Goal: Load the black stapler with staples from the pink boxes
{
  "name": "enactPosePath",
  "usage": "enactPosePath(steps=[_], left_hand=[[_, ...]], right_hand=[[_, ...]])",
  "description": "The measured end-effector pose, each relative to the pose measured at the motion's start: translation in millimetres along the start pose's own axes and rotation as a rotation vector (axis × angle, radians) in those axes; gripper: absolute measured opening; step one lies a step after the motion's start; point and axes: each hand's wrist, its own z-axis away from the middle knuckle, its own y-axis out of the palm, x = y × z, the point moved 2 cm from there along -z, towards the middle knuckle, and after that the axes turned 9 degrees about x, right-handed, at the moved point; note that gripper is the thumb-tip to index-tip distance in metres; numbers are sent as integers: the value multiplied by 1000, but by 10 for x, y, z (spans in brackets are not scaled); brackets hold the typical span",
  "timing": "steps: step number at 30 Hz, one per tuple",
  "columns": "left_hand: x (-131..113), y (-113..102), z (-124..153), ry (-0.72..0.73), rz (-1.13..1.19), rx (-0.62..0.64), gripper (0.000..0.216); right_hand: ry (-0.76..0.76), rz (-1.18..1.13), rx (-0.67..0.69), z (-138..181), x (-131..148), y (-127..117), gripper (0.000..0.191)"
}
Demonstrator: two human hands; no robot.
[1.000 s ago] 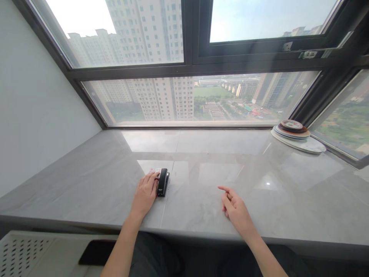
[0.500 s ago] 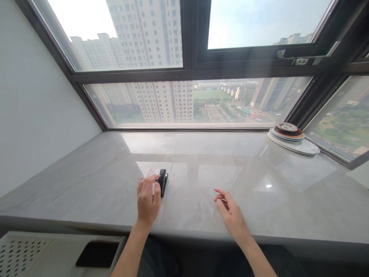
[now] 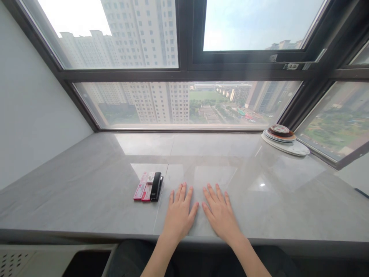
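My left hand (image 3: 179,213) lies flat on the grey marbled sill (image 3: 100,207), fingers stretched out and holding nothing. Beside it, palm down as well, rests my right hand (image 3: 221,214) with its fingers spread; the two thumbs point toward each other with a small gap between them. To the left of my left hand sits a black stapler (image 3: 156,187), apart from my fingers. Against the stapler's left side are flat pink-and-white packets (image 3: 140,187) and a small white box (image 3: 150,177); their print is too small to read.
A stack of round plates or lids (image 3: 284,138) stands in the far right corner by the window (image 3: 184,103). A white wall (image 3: 37,104) bounds the left side. Below the sill's front edge at left is a white perforated unit (image 3: 43,261) with a dark opening.
My left hand has left the stapler and packets, moved right and flattened onto the sill. My right hand has uncurled and lies flat, slightly further left. The view has shifted a little.
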Motion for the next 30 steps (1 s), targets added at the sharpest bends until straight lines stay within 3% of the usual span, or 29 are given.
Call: enactPosePath(steps=[21, 30], left_hand=[[1, -11, 10, -2, -7, 3, 56], [-58, -48, 7, -31, -114, 58, 57]], right_hand=[[6, -10, 9, 7, -11, -1, 59], [29, 99, 24, 5, 32, -6, 59]])
